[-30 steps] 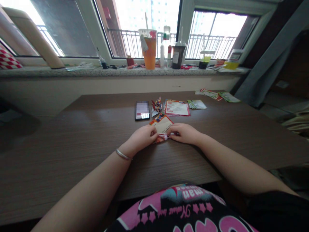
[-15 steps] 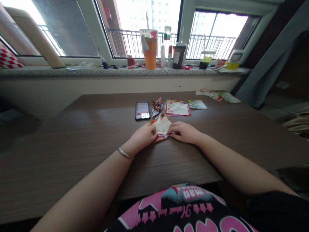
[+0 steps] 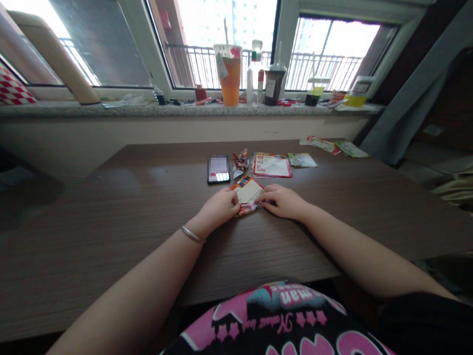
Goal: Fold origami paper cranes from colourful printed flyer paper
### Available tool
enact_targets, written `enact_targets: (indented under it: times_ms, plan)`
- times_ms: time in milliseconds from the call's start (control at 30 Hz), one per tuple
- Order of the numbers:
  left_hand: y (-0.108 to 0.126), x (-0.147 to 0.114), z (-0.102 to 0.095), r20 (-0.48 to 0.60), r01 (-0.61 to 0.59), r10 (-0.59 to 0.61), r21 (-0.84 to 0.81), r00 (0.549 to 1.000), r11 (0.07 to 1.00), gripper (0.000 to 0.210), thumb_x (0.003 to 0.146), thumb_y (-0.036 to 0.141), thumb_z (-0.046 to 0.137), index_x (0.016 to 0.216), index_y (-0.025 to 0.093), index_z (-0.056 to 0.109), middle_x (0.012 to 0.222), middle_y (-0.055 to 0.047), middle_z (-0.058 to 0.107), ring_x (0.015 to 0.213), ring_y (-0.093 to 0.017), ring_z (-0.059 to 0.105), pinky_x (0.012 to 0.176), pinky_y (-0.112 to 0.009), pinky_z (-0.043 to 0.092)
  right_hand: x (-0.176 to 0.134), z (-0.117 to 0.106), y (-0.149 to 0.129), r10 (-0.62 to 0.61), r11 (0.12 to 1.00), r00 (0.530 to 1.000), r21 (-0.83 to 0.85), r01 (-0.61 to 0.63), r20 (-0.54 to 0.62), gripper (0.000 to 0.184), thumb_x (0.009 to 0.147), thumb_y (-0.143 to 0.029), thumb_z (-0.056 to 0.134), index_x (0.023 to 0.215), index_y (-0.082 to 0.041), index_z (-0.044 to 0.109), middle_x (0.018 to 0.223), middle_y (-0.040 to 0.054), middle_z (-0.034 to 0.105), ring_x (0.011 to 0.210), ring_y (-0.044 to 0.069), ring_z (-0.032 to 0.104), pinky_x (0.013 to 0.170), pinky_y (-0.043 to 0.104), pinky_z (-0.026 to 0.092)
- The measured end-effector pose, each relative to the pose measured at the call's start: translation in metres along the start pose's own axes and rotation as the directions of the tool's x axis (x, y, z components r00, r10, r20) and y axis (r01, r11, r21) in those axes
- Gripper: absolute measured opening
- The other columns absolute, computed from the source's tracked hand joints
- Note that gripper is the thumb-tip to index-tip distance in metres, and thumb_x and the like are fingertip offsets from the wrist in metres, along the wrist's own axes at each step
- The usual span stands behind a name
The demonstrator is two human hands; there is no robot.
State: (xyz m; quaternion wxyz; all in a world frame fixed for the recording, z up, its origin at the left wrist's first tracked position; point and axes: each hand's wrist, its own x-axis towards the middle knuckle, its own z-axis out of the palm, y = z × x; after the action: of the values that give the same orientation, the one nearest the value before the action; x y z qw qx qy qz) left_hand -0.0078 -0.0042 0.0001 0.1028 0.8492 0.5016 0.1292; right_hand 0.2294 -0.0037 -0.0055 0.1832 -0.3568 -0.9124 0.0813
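Supporting tabletop [image 3: 148,276]: patterned paper [image 3: 247,191] lies between the hands.
Left hand [image 3: 220,203]: pinched on the paper's left edge.
Right hand [image 3: 282,201]: slightly higher now, pinched on its right.
Near strip [image 3: 249,209]: narrower than a second ago; fold seemingly flattening.

Both arms [image 3: 148,276] stretched forward, left hand [image 3: 219,204] and right hand [image 3: 284,202] close but apart, fingers [image 3: 235,200] bent inward, pinching.
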Motion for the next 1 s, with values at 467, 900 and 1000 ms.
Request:
enact_targets:
  times_ms: [467,900,1000]
  plan:
    - [0.0019,-0.0008,0.0,-0.008,0.06,-0.06,-0.049,0.998,0.997,0.015,0.078,0.024,0.057,0.066,0.017,0.054,0.082,-0.005,0.056,0.069,-0.016,0.051,0.06,-0.028,0.036,-0.0002,-0.0005,0.0007,0.036,0.999,0.999,0.023,-0.036,0.01,0.017,0.086,-0.022,0.058,0.097,-0.02,0.071,0.102,0.0073,0.067,0.099,0.02,0.06,0.088,0.033,0.046]
    - [0.0033,-0.0009,-0.0006,-0.012,0.084,-0.084,-0.045,0.996,0.995,0.011,0.077,0.021,0.058,0.067,0.018,0.054,0.083,-0.005,0.057,0.072,-0.017,0.053,0.062,-0.028,0.038,-0.0016,-0.002,-0.0013,0.057,0.998,0.998,-0.004,-0.057,0.012,0.017,0.084,-0.024,0.063,0.098,-0.023,0.073,0.103,0.0065,0.068,0.099,0.02,0.06,0.088,0.034,0.047]
    - [0.0032,-0.0015,0.0002,-0.027,0.069,-0.07,-0.035,0.997,0.997,0.008,0.078,0.022,0.058,0.072,0.018,0.056,0.083,-0.005,0.057,0.075,-0.018,0.054,0.065,-0.028,0.04,-0.0018,-0.0027,-0.0017,0.068,0.998,0.997,-0.008,-0.068,0.024,0.017,0.084,-0.025,0.063,0.098,-0.023,0.073,0.104,0.0062,0.068,0.099,0.02,0.06,0.087,0.033,0.047]
